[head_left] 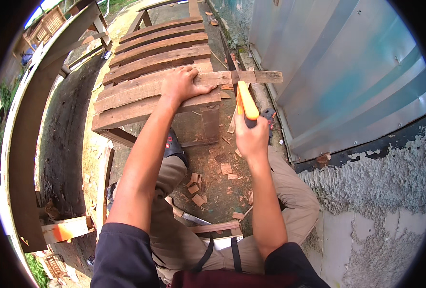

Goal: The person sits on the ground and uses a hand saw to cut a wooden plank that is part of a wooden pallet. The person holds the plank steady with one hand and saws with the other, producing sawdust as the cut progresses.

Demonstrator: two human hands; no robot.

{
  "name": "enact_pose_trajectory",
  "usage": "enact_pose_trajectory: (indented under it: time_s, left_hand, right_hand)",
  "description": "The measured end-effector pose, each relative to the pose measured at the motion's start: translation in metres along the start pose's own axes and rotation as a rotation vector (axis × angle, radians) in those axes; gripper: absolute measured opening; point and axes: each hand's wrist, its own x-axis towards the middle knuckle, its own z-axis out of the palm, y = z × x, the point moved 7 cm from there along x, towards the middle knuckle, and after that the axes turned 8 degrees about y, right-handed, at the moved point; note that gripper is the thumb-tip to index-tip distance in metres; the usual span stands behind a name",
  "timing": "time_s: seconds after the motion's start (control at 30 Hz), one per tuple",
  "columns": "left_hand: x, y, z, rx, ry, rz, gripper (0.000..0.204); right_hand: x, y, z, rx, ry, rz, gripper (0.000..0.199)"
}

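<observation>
Right hand (pixel 252 139): fingers wrapped around the grip of the orange-handled saw (pixel 248 102), its blade pointing away from the knuckles. Left hand (pixel 179 87): braced on the wooden board (pixel 268 77), fingers bent toward the far edge, thumb spread along the near side. Board runs under the left palm, its free end overhanging the slatted bench (pixel 157 58) to the thumb's right. Blade crosses just beyond the thumb tip. Good practice: lean weight through the left palm, draw thumb back, keep right wrist and forearm in line with the blade, take long, even strokes.
</observation>
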Motion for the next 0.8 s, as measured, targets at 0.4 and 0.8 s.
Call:
enact_pose_trajectory:
  time_s: [0.4, 0.8]
  left_hand:
    - [0.000, 0.004, -0.001, -0.056, -0.013, -0.021, 0.068]
    - [0.007, 0.005, -0.006, -0.007, 0.041, 0.030, 0.073]
  right_hand:
    - [-0.062, 0.005, -0.042, 0.125, -0.013, 0.133, 0.025]
    - [0.053, -0.004, 0.038, 0.053, 0.028, -0.112, 0.026]
